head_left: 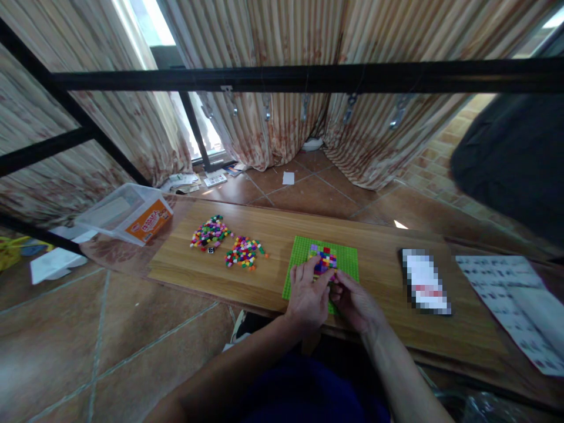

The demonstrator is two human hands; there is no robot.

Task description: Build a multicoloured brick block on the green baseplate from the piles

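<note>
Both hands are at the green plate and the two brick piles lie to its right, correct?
The side is wrong: the head view shows both brick piles left of the green plate. The left hand and right hand are at it.

Striped, floral-patterned curtains [282, 47] span 10 to 2 o'clock; daylight enters through the window [154, 23] at 11 o'clock; brown tiled floor [141, 329] at 8 o'clock

Head-worn view, forward and steeply down.
</note>
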